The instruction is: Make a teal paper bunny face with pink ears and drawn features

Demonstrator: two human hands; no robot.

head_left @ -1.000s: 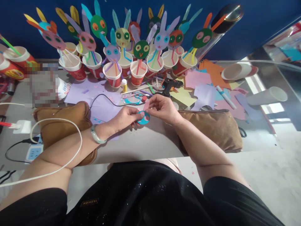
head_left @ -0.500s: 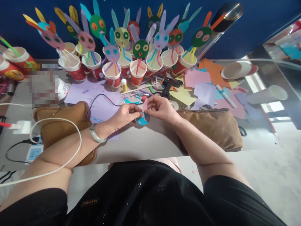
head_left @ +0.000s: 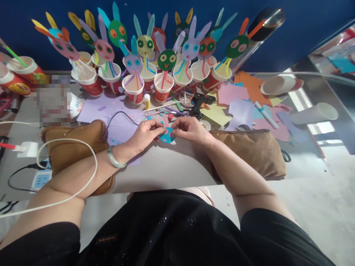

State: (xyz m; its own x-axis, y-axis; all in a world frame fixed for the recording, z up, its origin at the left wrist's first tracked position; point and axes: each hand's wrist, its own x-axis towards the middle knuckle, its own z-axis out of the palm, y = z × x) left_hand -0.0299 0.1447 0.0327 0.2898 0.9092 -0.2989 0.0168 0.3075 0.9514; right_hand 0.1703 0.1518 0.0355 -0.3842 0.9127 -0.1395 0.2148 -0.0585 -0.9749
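Between my two hands is a round blue paper face (head_left: 167,137) with pink pieces on it. A pink paper ear (head_left: 165,120) rises from its top edge, partly covered by fingers. My left hand (head_left: 146,136), wearing a pale bangle (head_left: 113,158) at the wrist, pinches the face's upper left side. On the upper right side, my right hand (head_left: 191,131) has its thumb and fingers closed at the disc's edge. A small red cap (head_left: 170,116) lies just beyond the fingertips.
Paper cups (head_left: 163,83) with rabbit faces on straws line the back. A black glue gun (head_left: 202,101), glue stick (head_left: 146,101), marker (head_left: 266,114) and coloured paper (head_left: 233,92) lie beyond my hands. Brown cushions (head_left: 249,153) flank my forearms. A white cable (head_left: 95,162) crosses my left arm.
My right fingers have shifted from the pink ear down to the right side of the blue face. The face has turned slightly and sits a little higher in view.
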